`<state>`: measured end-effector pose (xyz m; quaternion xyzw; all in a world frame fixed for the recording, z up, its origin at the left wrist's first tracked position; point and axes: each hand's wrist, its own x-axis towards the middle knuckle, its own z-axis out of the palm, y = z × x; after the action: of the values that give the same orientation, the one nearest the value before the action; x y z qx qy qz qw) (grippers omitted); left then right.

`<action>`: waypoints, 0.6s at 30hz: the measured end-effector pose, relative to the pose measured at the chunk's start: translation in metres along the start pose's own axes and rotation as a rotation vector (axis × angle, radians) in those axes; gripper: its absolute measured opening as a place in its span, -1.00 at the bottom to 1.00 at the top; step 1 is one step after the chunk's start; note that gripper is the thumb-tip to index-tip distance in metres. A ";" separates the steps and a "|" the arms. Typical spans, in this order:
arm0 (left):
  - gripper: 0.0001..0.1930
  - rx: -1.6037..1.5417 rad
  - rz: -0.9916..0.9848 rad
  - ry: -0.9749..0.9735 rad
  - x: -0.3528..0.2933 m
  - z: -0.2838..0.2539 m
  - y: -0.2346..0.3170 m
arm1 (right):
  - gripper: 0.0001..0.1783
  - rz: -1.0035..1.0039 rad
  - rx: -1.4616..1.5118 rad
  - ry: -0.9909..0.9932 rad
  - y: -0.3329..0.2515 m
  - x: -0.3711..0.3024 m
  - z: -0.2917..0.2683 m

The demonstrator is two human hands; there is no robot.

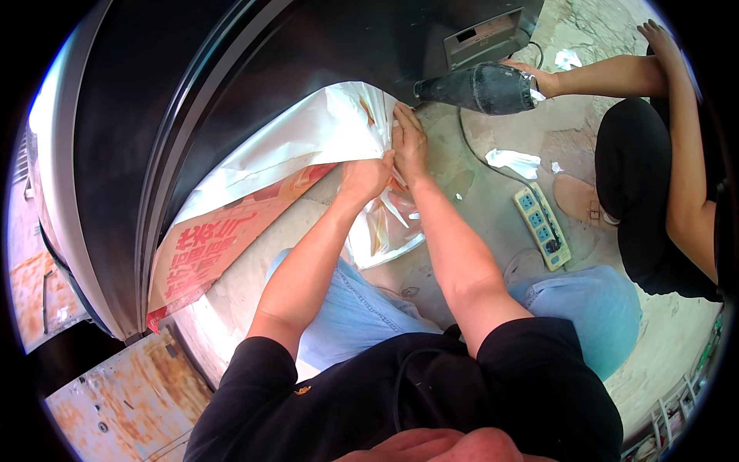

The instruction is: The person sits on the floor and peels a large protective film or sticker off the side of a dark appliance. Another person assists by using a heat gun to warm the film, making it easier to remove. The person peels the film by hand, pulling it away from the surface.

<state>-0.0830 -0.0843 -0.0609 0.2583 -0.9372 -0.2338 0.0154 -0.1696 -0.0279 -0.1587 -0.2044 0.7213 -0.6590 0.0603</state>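
Note:
A crumpled white plastic sheet (308, 127) runs along the lower edge of a large glossy dark panel (323, 46). My left hand (366, 179) is closed on the sheet's bunched right end. Just above and right of it, my right hand (409, 142) also grips the gathered sheet, its fingers bent around the edge at the panel. Below my hands a loose, wrinkled part of the sheet (389, 235) hangs toward my knees. Under the sheet's left part lies a flattened cardboard piece (212, 250) with red printing.
At right, another person's hand (543, 81) holds a worn black bottle-shaped tool (477, 88) against the panel. A power strip (542, 225) with a cord lies on the stone floor. White scraps (514, 163) are nearby. A rusty metal box (131, 393) stands at lower left.

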 end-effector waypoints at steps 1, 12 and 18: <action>-0.37 -0.001 -0.001 -0.004 0.000 0.000 -0.001 | -0.57 0.000 0.001 -0.009 0.000 0.000 -0.001; -0.35 0.003 -0.015 -0.019 -0.002 -0.001 -0.002 | -0.57 -0.018 -0.006 -0.015 0.002 -0.003 0.001; -0.36 0.024 -0.072 -0.052 -0.002 -0.007 0.005 | -0.52 0.003 0.027 -0.020 -0.001 -0.005 0.002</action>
<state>-0.0828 -0.0830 -0.0525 0.2859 -0.9301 -0.2297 -0.0205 -0.1638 -0.0278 -0.1593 -0.2089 0.7119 -0.6667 0.0714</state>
